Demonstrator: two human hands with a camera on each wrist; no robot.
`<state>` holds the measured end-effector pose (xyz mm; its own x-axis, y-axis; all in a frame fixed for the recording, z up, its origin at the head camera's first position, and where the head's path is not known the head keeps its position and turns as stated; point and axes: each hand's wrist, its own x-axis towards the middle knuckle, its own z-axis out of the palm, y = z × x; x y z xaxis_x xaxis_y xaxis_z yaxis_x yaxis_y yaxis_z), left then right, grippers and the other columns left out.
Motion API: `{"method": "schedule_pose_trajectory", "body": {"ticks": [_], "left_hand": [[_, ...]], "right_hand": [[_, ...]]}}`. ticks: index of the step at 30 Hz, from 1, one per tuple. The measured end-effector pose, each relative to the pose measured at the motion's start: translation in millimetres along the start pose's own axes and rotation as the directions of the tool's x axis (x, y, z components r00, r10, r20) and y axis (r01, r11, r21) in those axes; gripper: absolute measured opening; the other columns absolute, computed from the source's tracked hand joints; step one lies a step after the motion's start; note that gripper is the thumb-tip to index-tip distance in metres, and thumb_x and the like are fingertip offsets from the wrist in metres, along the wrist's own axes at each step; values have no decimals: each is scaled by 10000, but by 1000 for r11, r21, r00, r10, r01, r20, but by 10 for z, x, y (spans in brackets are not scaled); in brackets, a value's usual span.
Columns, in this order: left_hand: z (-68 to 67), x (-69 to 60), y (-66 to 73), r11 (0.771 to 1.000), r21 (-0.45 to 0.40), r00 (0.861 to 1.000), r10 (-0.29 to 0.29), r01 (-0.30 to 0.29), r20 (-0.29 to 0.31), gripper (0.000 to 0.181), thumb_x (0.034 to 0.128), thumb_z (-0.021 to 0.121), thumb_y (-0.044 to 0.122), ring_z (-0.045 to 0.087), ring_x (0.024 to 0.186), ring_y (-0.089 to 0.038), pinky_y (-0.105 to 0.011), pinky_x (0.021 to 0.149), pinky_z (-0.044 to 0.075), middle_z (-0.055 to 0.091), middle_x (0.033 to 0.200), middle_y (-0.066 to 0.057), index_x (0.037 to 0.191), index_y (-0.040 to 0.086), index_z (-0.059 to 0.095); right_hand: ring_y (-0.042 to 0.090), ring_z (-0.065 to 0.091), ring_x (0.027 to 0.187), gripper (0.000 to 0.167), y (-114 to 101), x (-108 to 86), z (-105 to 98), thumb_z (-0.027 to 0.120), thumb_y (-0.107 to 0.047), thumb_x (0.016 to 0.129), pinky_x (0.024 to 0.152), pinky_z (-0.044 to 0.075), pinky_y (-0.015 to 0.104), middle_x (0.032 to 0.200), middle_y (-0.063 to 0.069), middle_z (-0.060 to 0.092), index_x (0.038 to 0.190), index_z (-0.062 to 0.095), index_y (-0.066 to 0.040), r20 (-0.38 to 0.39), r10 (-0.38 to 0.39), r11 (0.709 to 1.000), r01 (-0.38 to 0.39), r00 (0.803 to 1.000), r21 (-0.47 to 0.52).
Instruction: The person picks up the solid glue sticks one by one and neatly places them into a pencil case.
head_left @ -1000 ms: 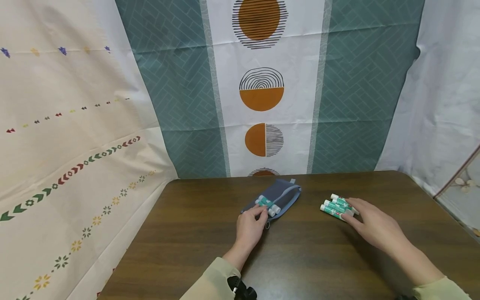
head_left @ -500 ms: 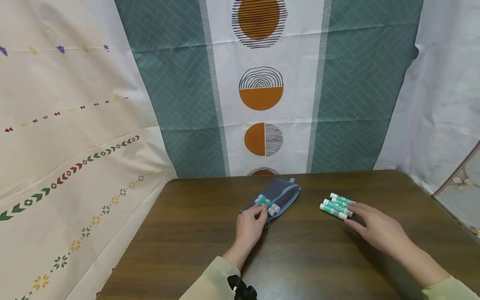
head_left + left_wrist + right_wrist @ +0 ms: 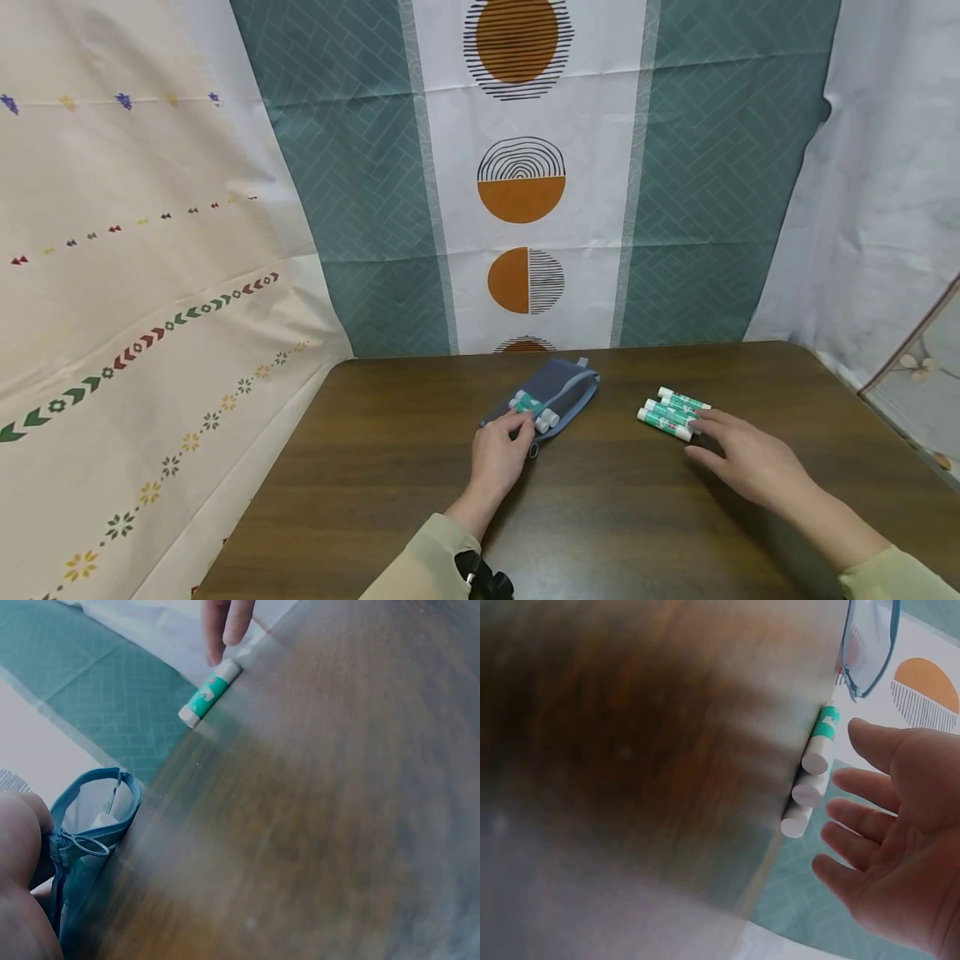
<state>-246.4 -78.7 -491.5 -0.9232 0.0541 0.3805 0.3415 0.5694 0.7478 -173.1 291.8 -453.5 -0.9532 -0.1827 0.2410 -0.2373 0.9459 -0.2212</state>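
Three green-and-white glue sticks [image 3: 664,423] lie side by side on the table. My right hand [image 3: 750,460] is at their near right ends with its fingers spread and relaxed, holding nothing. In the right wrist view, the white ends of the glue sticks [image 3: 815,755] face that hand's fingertips. Left of them lies a blue zip pouch [image 3: 553,379], its mouth facing right and a zipper ring hanging at the near corner. More glue sticks [image 3: 530,404] show in the pouch. My left hand [image 3: 498,457] pinches the pouch's near edge between thumb and fingers, partly hiding it.
Everything rests on a brown wooden table [image 3: 420,467]. Behind it hangs a green and white patterned cloth [image 3: 375,208], with a cream cloth [image 3: 150,333] at the left and a white one [image 3: 885,208] at the right.
My right hand's thumb and fingers have drawn back slightly from the three glue sticks, baring more of their near ends. The left hand and the pouch have stayed put.
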Motion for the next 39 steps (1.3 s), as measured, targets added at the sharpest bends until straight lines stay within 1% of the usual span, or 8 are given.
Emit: {"method": "schedule_pose_trajectory", "body": {"ticks": [11,15,19,24,29,32,39], "left_hand": [[4,3,-12,1000,5,1000,-14,14,7,220,1045,729,226,720,1299,-261,-606,1153,492,812,1248,12,1189,165,884],[8,6,-17,1000,6,1000,-12,12,1,215,1040,733,222,725,1291,-258,-593,1145,503,815,1239,14,1180,168,887],[12,9,-18,1000,7,1000,-8,8,-5,210,1037,734,213,728,1286,-246,-576,1142,512,818,1230,14,1171,166,889],[10,-2,2,1000,7,1000,-14,14,-2,211,1036,739,221,727,1288,-260,-573,1141,515,811,1252,-15,1175,167,888],[15,-6,18,1000,-5,1000,-30,30,-3,213,1040,738,221,723,1295,-274,-574,1146,511,804,1271,-52,1182,160,885],[23,-1,12,999,-2,999,-34,34,-6,214,1042,735,218,722,1296,-275,-577,1152,505,805,1269,-48,1182,160,885],[22,-8,-8,1000,-6,1000,-20,20,-11,214,1043,731,224,726,1289,-299,-603,1144,502,806,1267,-53,1179,165,886]], "right_hand": [[490,634,1334,442,-44,56,27,871,-345,947,887,591,665,1416,249,687,1247,797,-28,-19,-34,999,33,999,-30],[486,641,1320,408,-50,90,41,881,-338,938,861,602,650,1407,263,684,1201,797,-37,-26,-44,998,43,999,-35],[497,611,1357,354,-44,135,65,885,-324,932,867,601,649,1409,272,680,1145,790,-58,-30,-55,998,54,998,-32],[510,571,1403,307,-57,184,85,892,-311,927,898,596,653,1398,261,692,1098,800,-73,-22,-67,997,66,998,-45],[522,566,1404,229,-83,204,77,898,-290,926,858,604,643,1412,281,679,1023,792,-112,-10,-58,997,58,998,-46],[523,562,1409,205,-86,208,77,903,-277,922,827,609,626,1424,289,671,995,782,-128,-5,-53,998,53,999,-46],[513,555,1420,180,-66,213,93,902,-250,915,784,610,604,1437,280,667,971,778,-131,1,-49,998,49,999,-46]]}}
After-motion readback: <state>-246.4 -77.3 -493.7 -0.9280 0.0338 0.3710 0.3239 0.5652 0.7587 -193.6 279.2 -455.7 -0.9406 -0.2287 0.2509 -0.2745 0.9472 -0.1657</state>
